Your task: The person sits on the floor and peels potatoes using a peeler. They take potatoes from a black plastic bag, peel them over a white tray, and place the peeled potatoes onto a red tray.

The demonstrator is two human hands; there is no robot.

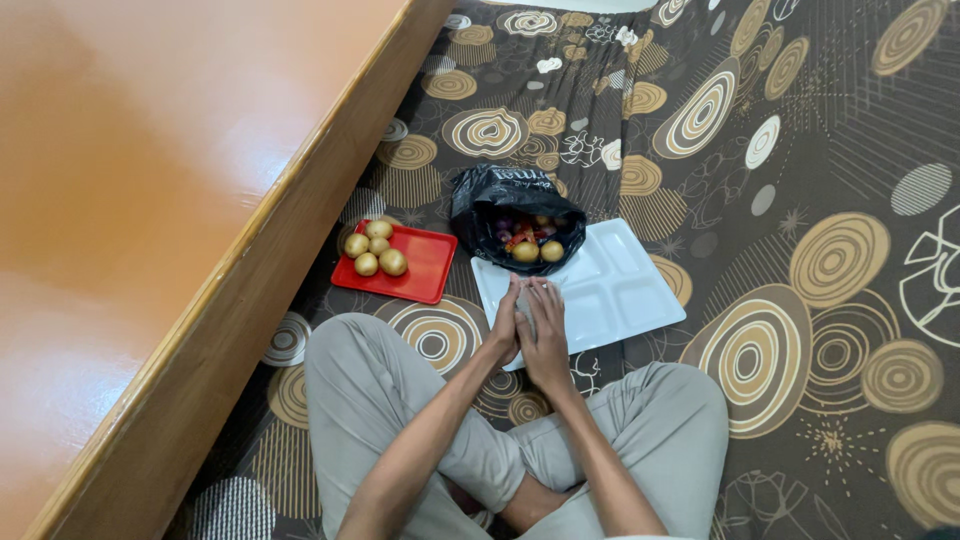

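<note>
Hands (530,325) pressed tog. | over white tray (620,290) | bag (515,215) nr.

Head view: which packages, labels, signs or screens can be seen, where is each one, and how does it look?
Black plastic bag: lies open on the patterned cloth, between the red tray and the white divided tray; crumpled, glossy, with pale print on top and small round fruits inside.
No signs or screens are in view.

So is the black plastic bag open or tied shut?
Open: the black plastic bag gapes at its mouth, showing yellow and reddish round fruit inside.
</note>
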